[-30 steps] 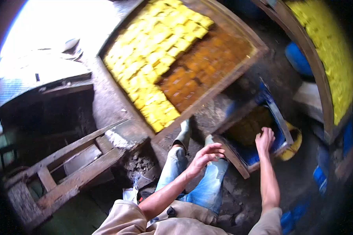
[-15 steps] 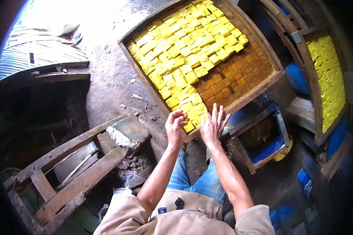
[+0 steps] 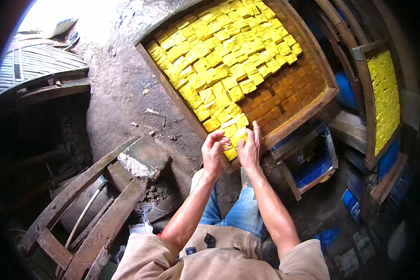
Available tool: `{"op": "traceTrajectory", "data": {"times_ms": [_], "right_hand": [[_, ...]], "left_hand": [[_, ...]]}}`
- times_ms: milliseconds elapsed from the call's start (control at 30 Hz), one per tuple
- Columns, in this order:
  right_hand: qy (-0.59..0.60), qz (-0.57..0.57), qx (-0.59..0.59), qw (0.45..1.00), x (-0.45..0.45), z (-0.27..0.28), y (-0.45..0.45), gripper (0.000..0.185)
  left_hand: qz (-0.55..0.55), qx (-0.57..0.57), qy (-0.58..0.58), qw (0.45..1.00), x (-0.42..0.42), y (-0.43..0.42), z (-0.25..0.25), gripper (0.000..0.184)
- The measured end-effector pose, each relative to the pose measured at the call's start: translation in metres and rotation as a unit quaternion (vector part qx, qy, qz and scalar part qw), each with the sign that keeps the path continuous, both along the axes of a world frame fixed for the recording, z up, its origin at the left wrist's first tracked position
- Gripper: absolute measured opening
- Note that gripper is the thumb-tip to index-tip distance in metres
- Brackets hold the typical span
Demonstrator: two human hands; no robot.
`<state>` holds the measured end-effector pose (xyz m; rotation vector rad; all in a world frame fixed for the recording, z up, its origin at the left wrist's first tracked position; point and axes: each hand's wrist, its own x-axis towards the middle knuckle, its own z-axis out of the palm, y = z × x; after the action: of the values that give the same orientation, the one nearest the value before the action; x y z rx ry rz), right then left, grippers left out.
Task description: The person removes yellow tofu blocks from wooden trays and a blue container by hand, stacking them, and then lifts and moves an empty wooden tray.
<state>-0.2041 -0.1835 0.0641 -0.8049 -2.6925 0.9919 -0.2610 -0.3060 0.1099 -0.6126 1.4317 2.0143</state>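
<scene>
Rows of yellow tofu blocks [image 3: 219,70] cover much of a wood-framed tray [image 3: 284,133] with a woven bamboo bottom [image 3: 284,98]. At the tray's near corner, my left hand [image 3: 213,151] is beside the lowest blocks, fingers bent and loosely apart, with fingertips close to a block. My right hand [image 3: 250,150] is on the other side of the same blocks, its fingers extended and the thumb near a block's edge. One tofu block [image 3: 238,135] shows between the two hands. Whether the fingertips press on it is hard to see.
Another framed tray of yellow blocks [image 3: 384,98] leans at the right. Below the main tray stands a wooden-framed blue container [image 3: 312,168]. A wooden frame [image 3: 98,224] and a stone block [image 3: 144,158] lie at the left, with slatted panels [image 3: 37,70] farther back.
My right hand has turned inward, its spread fingers drawing closer to the block at the corner. My left hand has shifted slightly right. The camera view has moved a little.
</scene>
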Motion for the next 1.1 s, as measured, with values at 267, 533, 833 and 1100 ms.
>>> {"op": "traceTrajectory", "data": {"times_ms": [267,533,833,1100], "right_hand": [[0.019,-0.093,-0.117,0.989,-0.036,0.001,0.010,0.035],[0.039,-0.030,-0.126,0.991,-0.041,0.009,-0.009,0.045],[-0.012,-0.009,-0.103,0.995,-0.083,-0.012,0.024,0.042],[0.021,0.050,-0.014,0.998,-0.078,0.000,-0.022,0.062]], "left_hand": [[0.016,0.015,-0.004,1.000,-0.017,-0.010,0.004,0.028],[0.037,0.039,-0.017,0.998,-0.023,-0.021,-0.002,0.030],[0.046,0.057,-0.026,0.997,-0.037,-0.028,0.002,0.032],[0.074,0.058,-0.007,0.996,-0.047,-0.021,0.002,0.034]]}}
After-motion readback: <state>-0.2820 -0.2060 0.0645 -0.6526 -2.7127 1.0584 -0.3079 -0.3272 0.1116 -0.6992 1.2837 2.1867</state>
